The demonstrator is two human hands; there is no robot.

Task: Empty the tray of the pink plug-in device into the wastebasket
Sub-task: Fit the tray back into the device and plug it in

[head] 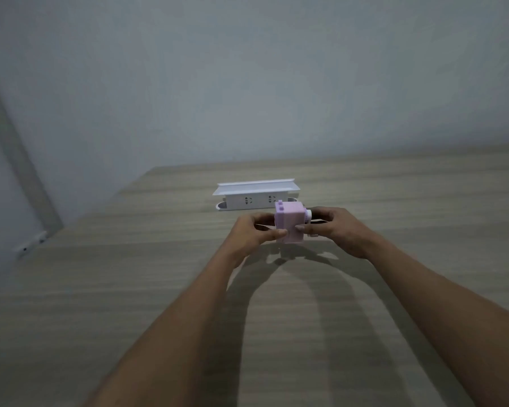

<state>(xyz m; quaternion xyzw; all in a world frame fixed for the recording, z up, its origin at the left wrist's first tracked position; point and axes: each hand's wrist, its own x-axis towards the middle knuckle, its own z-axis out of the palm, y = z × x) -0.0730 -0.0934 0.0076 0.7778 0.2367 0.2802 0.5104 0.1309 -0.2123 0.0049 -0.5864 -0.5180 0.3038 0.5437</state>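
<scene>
A small pink box-shaped plug-in device [289, 223] is held a little above the wooden table [130, 289], between both hands. Two pink prongs stick up from its top left corner and a pale round part juts from its right side. My left hand [252, 235] grips its left side, thumb across the front face. My right hand [334, 230] holds the right side, thumb on the lower front. I cannot make out the tray as a separate part. No wastebasket is in view.
A white power strip [254, 198] with a flat white lid above it lies on the table just behind the device. A grey wall rises behind. The table's left edge runs diagonally, with a white bracket [31, 245] beyond it.
</scene>
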